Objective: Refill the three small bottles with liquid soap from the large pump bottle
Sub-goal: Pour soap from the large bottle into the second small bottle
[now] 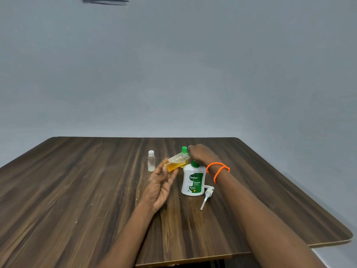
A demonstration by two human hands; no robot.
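My left hand (160, 185) grips a small clear bottle (174, 163) by its base. The bottle is tilted, about half full of yellow soap, with its bare threaded neck pointing right. My right hand (201, 154), with orange bands on the wrist, hovers with curled fingers right at that neck; I cannot see what, if anything, it holds. Behind stands a second small bottle (184, 150) with a green cap and yellow liquid. A third small bottle (151, 161), white-capped and nearly empty, stands to the left. The large white Dettol bottle (193, 180) stands open below my right wrist.
The white pump head (206, 196) lies on the wooden table (87, 190) just right of the large bottle, its tube pointing toward me. The table's far edge meets a grey wall; its right corner is rounded.
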